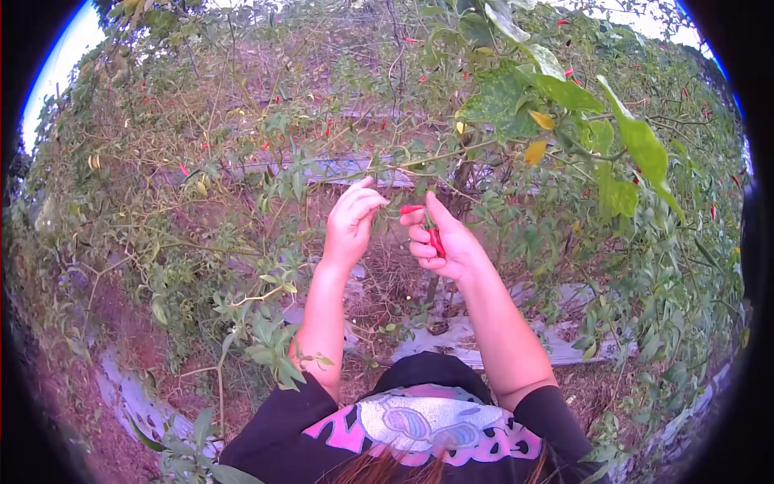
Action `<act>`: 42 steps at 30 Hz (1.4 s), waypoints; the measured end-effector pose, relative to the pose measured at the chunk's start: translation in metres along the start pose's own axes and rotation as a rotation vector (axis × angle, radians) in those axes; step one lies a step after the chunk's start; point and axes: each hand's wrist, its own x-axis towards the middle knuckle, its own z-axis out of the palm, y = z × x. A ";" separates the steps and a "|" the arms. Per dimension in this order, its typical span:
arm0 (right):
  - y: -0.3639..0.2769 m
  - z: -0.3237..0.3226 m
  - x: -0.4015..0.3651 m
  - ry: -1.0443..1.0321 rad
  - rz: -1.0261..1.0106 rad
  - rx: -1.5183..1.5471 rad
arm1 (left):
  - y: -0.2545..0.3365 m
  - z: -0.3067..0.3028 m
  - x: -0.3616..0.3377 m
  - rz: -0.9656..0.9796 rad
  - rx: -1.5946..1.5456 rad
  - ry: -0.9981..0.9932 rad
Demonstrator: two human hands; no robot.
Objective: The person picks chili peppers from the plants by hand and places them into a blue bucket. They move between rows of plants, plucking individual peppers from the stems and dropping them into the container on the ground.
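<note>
My right hand [453,244] is closed around a few red chili peppers [436,240]; a green stem shows among them. Another red chili [411,209] sticks out by its thumb and forefinger, pointing toward my left hand. My left hand [353,216] is raised just to the left, a small gap away. Its thumb and fingertips are drawn together in a pinch, and whatever is between them is too small to name. A thin green branch [427,160] crosses just above both hands.
Chili plants [532,234] with scattered red pods surround me. Large green leaves [645,145] hang close at upper right. A leafy stem [274,347] stands beside my left forearm. Pale plastic sheeting [451,337] covers part of the ground.
</note>
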 end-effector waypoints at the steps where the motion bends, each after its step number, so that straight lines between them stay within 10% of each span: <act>1: 0.002 -0.001 0.002 0.031 0.013 -0.017 | -0.001 -0.001 -0.001 0.008 0.017 -0.016; 19: 0.033 -0.028 0.029 -0.038 0.090 -0.012 | 0.013 -0.025 0.007 0.010 0.024 -0.348; 30: 0.074 0.011 0.007 0.123 -0.064 -0.362 | -0.002 -0.007 -0.001 -0.021 0.207 -0.150; 36: 0.125 -0.017 -0.035 0.015 0.112 0.115 | -0.027 -0.005 0.009 -0.099 0.136 0.074; 42: 0.180 -0.084 -0.149 0.403 -0.201 0.178 | 0.017 0.009 0.012 -0.285 -0.159 0.405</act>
